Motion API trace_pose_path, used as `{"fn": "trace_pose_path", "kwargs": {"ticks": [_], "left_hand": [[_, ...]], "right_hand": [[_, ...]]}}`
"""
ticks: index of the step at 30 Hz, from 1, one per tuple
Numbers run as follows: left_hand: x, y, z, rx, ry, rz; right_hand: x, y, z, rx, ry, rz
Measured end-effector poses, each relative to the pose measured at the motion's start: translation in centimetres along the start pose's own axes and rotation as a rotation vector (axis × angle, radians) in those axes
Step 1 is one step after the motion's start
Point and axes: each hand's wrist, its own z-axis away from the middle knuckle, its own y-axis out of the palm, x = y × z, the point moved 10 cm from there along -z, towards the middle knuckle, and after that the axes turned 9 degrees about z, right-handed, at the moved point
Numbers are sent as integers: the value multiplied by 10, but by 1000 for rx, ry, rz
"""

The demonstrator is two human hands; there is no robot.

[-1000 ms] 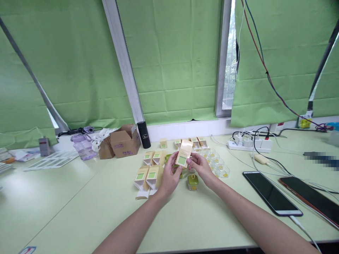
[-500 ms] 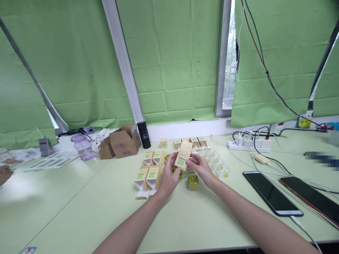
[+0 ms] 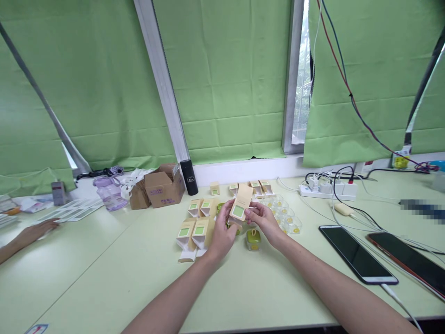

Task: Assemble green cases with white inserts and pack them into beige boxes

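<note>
Both of my hands are holding one small tan box (image 3: 241, 204) up over the middle of the bench (image 3: 104, 278). My left hand (image 3: 222, 234) is curling its fingers around the low left side of it. My right hand (image 3: 264, 220) is pinching the right edge between thumb and fingers. Neither hand is open wide. The box is tilting a little and is showing a green square label to me. The words on the label are looking too tiny to read.

More tan boxes with green squares are lying around. Two near boxes (image 3: 193, 233) are sitting just left of my left hand, two more (image 3: 202, 207) are sitting behind them, and four back boxes (image 3: 239, 188) are lining up near the wall. That is making eight on the bench, as far as I am able to count.

One little green jar (image 3: 253, 240) is standing just under my right hand. Clear cups (image 3: 287, 215) with yellow dots are sitting in rows to the right; I cannot tell how many.

Two phones (image 3: 358, 253) are lying face up on the right, near a white power strip (image 3: 328, 188). One black cup (image 3: 188, 177) is showing a small white mark, and a brown carton (image 3: 163, 188) is showing pink writing, both too small to read. One purple bottle (image 3: 110, 192) is standing further left. Another person's hand (image 3: 38, 227) is resting flat on the far left of the bench.
</note>
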Motion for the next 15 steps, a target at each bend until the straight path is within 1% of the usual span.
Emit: {"fn": "trace_pose_path", "kwargs": {"ticks": [6,9,15], "left_hand": [[6,0,2,9,-30,50],[7,-2,2,0,-43,72],[11,-11,-2,-76,-56,71]], "right_hand": [[0,-2,1,-29,42,-79],[-1,-2,1,-24,57,-129],[0,1,1,11,88,-222]]}}
